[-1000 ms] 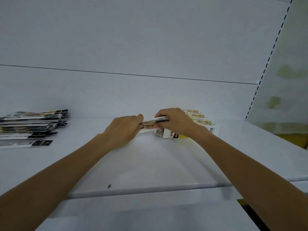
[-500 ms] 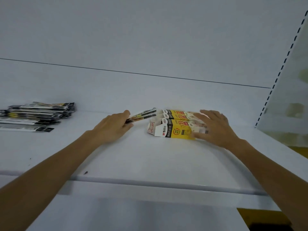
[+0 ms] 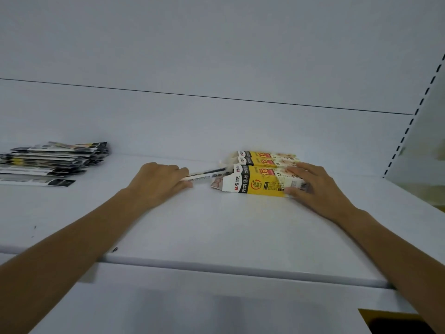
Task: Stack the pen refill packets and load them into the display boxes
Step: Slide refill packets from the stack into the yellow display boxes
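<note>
Three yellow and white display boxes (image 3: 260,184) lie side by side on the white shelf (image 3: 216,227), their open flaps facing left. My left hand (image 3: 159,182) is shut on a small stack of pen refill packets (image 3: 207,175), whose far end reaches the open mouth of the nearest box. My right hand (image 3: 310,186) rests on the right end of that nearest box, fingers spread over its top and thumb against its front side. A loose pile of black and white refill packets (image 3: 50,160) sits at the far left of the shelf.
The shelf's back wall (image 3: 216,126) rises just behind the boxes. A perforated upright (image 3: 414,116) stands at the right. The shelf's front lip (image 3: 240,268) runs across below my forearms. A yellow and black object (image 3: 395,321) shows at the bottom right corner.
A second ago both hands held the packets in front of the boxes. My right hand then let go and moved onto the nearest box's right end. My left hand has brought the packets to the box's mouth.
</note>
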Motion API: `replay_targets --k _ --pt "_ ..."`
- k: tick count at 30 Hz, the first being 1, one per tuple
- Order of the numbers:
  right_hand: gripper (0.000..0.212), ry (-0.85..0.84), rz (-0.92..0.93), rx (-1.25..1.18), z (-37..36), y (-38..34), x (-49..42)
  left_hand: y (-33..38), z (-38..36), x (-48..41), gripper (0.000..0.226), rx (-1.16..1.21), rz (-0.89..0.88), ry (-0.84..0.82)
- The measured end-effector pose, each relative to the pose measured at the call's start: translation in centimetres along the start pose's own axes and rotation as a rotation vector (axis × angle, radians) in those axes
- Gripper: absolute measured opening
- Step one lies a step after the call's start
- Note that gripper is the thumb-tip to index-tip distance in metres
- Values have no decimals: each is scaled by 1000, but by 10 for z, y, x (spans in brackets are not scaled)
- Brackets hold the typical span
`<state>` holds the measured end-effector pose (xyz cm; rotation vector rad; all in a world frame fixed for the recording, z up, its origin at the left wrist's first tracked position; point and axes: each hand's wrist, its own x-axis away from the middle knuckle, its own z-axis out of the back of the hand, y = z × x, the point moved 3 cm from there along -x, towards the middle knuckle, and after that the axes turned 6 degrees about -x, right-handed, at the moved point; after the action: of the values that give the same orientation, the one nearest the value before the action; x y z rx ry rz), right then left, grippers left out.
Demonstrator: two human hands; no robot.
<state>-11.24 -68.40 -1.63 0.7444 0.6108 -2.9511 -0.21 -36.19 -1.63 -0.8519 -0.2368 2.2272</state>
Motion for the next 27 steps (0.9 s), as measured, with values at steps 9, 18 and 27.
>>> replay_targets --k 9,18,27 --pt "59 2 -4 -9 -1 2 0 3 1 -15 33 74 100 -235" --pt "58 -12 8 -17 -2 4 -1 -8 -12 -25 37 431 157 -393" --pt "56 -12 25 -30 1 3 -2 -2 -13 -34 33 373 77 -434"
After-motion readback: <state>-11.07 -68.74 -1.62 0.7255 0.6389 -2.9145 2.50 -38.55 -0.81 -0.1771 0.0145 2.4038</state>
